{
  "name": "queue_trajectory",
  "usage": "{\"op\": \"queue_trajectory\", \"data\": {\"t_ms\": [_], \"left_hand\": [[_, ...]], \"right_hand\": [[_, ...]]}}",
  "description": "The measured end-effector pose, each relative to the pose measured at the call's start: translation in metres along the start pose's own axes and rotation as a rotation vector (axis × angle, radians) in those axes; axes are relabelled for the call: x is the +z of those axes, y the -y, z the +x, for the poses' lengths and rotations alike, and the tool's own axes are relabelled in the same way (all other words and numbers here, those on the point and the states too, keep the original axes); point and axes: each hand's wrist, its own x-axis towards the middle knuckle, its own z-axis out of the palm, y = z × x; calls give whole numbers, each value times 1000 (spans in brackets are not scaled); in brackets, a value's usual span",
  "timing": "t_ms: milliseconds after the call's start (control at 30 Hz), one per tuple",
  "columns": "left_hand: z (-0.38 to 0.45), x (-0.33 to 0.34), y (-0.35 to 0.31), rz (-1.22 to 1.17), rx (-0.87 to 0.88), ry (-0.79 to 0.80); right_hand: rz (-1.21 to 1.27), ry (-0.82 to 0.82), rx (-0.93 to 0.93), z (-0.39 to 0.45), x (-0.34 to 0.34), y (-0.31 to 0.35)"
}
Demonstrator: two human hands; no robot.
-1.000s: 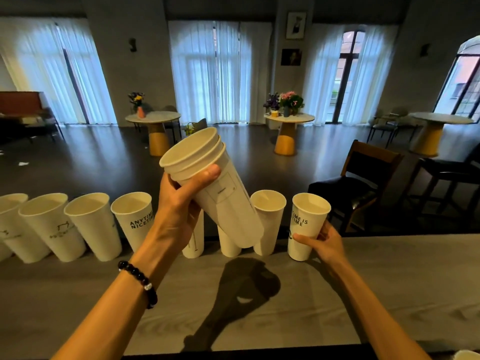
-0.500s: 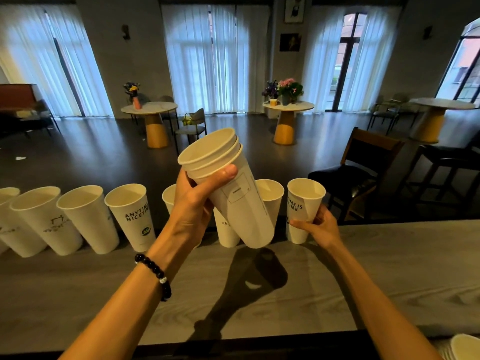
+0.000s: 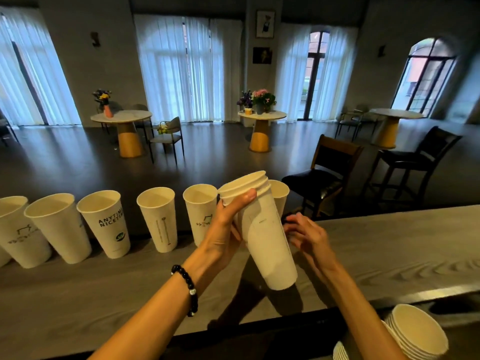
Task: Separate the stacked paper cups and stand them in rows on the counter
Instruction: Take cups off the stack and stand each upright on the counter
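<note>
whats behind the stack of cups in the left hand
Behind the stack of cups held by the left hand, one upright cup stands on the counter; only its rim and upper wall show. Its lower body and base are hidden.

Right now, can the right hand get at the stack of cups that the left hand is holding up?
Probably yes. The right hand is open beside the held stack, with nothing between them. The left hand grips only near the rims, so the lower wall is free.
</note>
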Motion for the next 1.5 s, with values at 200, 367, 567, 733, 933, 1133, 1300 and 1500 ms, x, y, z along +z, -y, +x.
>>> {"op": "queue_trajectory", "data": {"t_ms": [200, 367, 567, 733, 933, 1133, 1300, 1500], "left_hand": [[-4, 42, 22, -17, -75, 68], [-6, 49, 26, 210, 77, 130], [6, 52, -20, 68, 256, 6], [23, 29, -67, -1, 419, -104], [36, 6, -53, 90, 382, -161], [21, -6, -22, 135, 246, -172], [9, -1, -2, 151, 185, -169], [8, 8, 9, 159, 150, -159]], "right_hand": [[-226, 313, 102, -58, -14, 23], [-363, 258, 25, -65, -40, 20], [-514, 67, -54, -47, -73, 1], [-361, -221, -2, -3, -97, -7], [-400, -200, -42, 62, -83, -12], [-419, -121, -50, 94, -63, -28], [-359, -108, -49, 92, -61, -29], [-357, -50, -34, 92, -63, -29]]}}
